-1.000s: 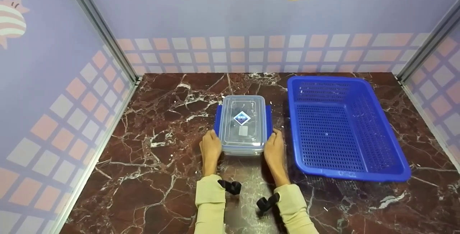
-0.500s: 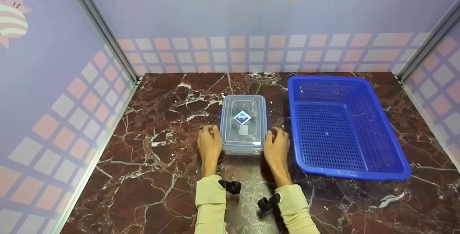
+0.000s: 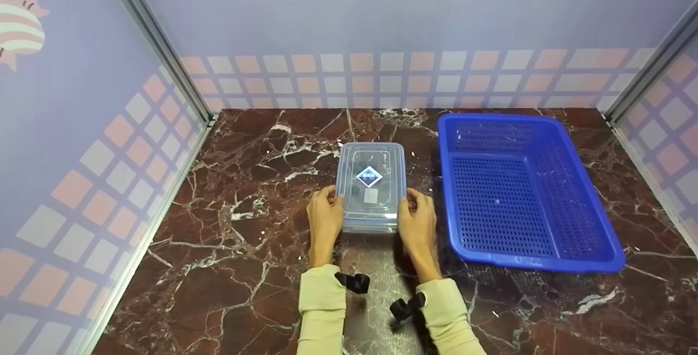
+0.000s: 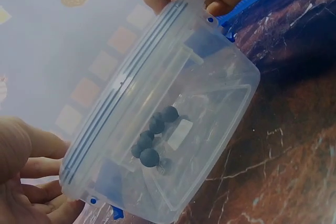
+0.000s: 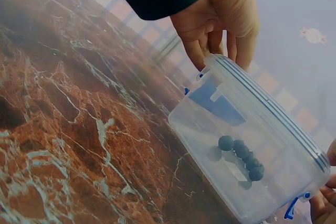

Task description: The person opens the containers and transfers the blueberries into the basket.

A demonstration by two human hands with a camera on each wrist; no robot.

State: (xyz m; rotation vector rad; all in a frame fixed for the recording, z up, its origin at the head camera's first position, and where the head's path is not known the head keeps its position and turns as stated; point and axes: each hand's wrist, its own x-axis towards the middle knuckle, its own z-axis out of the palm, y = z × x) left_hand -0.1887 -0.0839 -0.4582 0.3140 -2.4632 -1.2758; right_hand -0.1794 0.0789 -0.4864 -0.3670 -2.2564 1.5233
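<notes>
A clear plastic food container [image 3: 376, 216] with a lid stands on the tabletop. On the lid are a blue diamond label [image 3: 369, 176] and a pale sticker. Several small dark blue balls [image 4: 148, 157] lie inside, seen through the wall in both wrist views. My left hand [image 3: 325, 217] holds the left side near the front corner, thumb by the lid's edge and fingers bent behind it. My right hand [image 3: 418, 223] grips the right side the same way. Blue latch flaps [image 5: 216, 102] lie down against the sides. Some fingertips are hidden in the head view.
To the right stands a blue perforated plastic basket [image 3: 534, 262], close to my right hand. Patterned panels [image 3: 381, 17] wall the dark red marble-look table [image 3: 245, 273] at the back and both sides. Each wrist carries a black camera mount [image 3: 357, 283].
The blue side flaps stuck out a second ago and now lie down. My fingers came away from the sides, then my left hand moved inward and both hands took hold of the food container.
</notes>
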